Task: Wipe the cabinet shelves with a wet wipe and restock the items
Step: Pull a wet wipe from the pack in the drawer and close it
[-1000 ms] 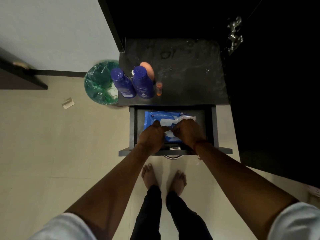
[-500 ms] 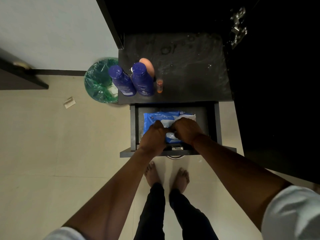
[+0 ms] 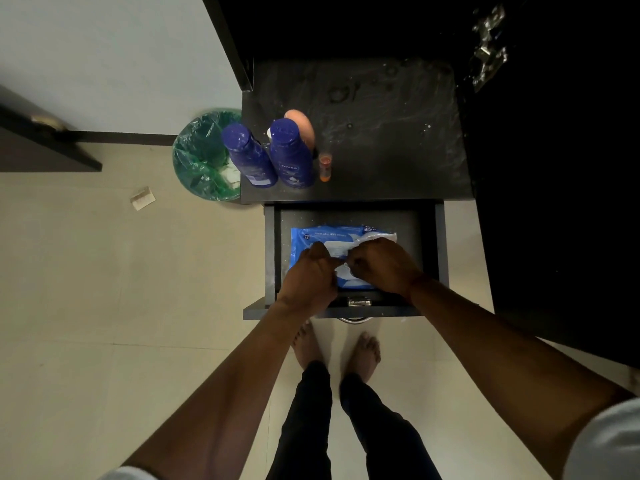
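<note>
Pack: the blue plastic wet-wipe pack (image 3: 322, 235) lies flat in the open dark drawer (image 3: 440, 244), partly under your hands.
Left hand: your left hand (image 3: 310, 275) has its fingers curled, thumb and forefinger pinching the pack at its central opening.
Right hand: your right hand (image 3: 381, 265) is curled round a crumpled white wipe sheet (image 3: 379, 237); where the sheet leaves the pack is hidden.
Shelf: the smeared dark cabinet shelf (image 3: 381, 140) carries two dark blue lotion bottles (image 3: 289, 150), a peach-coloured bottle (image 3: 301, 124) and a small orange vial (image 3: 325, 166), crowded at its front left.
Stage: judged as drawing a wipe; the shelf looks unwiped and uncleared.
Risk, tearing: a sideways pull could rip the sheet or drag out several.
Risk, pack: a loose left pinch lets the pack lift with the sheet.
Risk, bottles: wiping around them may tip one off the front edge.
</note>
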{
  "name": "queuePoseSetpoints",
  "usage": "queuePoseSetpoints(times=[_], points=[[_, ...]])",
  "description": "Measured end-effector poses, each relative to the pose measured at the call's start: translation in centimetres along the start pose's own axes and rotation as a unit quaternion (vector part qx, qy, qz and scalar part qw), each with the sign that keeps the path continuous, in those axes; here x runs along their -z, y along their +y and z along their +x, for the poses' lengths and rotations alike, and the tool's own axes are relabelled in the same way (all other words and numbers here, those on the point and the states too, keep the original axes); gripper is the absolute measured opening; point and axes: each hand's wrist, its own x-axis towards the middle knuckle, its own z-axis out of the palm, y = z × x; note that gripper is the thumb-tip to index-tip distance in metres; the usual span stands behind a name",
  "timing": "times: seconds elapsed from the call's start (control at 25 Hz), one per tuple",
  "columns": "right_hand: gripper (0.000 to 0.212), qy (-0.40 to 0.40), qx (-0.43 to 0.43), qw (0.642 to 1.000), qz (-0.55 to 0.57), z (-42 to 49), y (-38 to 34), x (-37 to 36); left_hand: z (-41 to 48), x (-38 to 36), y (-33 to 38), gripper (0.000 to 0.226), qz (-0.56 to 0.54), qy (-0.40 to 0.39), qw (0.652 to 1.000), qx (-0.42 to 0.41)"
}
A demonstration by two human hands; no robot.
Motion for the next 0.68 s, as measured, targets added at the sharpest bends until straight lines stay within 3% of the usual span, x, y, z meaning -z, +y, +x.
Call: queuePoseSetpoints(times=[0.2,0.32,0.48,0.68], points=[[0.01,0.056,0.008,0.996,0.061,-2.1,0.3,1.2,-0.7,0.4,0.2,0.038,0.003,0.009,1.0,-0.021],[0.007,0.082,-0.061,0.976,0.19,-3.4,0.1,1.6,-0.8,0.6,0.6,0.038,0.013,0.012,0.999,-0.031],[0.008,0.08,-0.183,0.893,0.402,-4.5,-0.8,2.3,-0.5,0.8,1.2,0.04,0.0,0.005,0.999,-0.032],[0.008,0.126,-0.233,0.77,0.581,-6.0,-1.4,2.7,0.0,0.4,2.0,0.063,-0.024,-0.002,0.999,-0.038]])
